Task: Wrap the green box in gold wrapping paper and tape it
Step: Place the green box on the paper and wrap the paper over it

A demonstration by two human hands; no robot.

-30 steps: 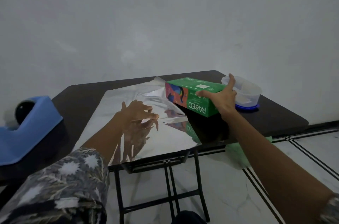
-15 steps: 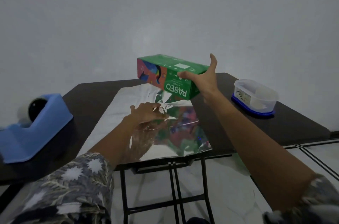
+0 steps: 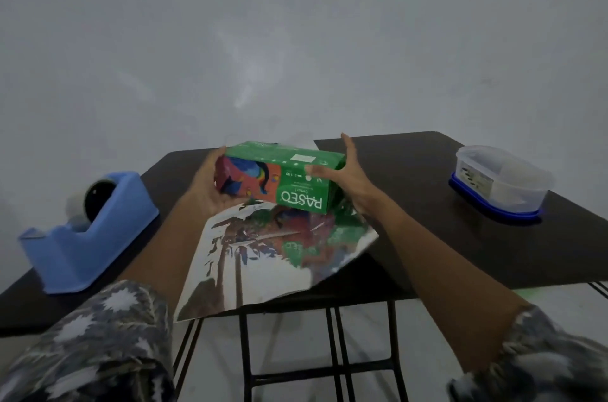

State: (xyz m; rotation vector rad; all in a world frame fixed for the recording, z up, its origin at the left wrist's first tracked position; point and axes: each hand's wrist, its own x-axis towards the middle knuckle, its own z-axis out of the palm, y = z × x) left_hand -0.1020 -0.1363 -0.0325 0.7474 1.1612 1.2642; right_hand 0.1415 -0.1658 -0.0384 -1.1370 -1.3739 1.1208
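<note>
Two hands hold the green box (image 3: 289, 178) above the reflective wrapping paper (image 3: 279, 260). The left hand (image 3: 210, 186) cups its left end, fingers seemingly curled beneath; the right hand (image 3: 350, 183) clasps its right end.

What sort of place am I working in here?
Probably a plain room in a home, not a workshop: a small dark table on thin metal legs by a bare white wall, a pale floor beneath, and a blue tape dispenser and plastic container on top.
</note>
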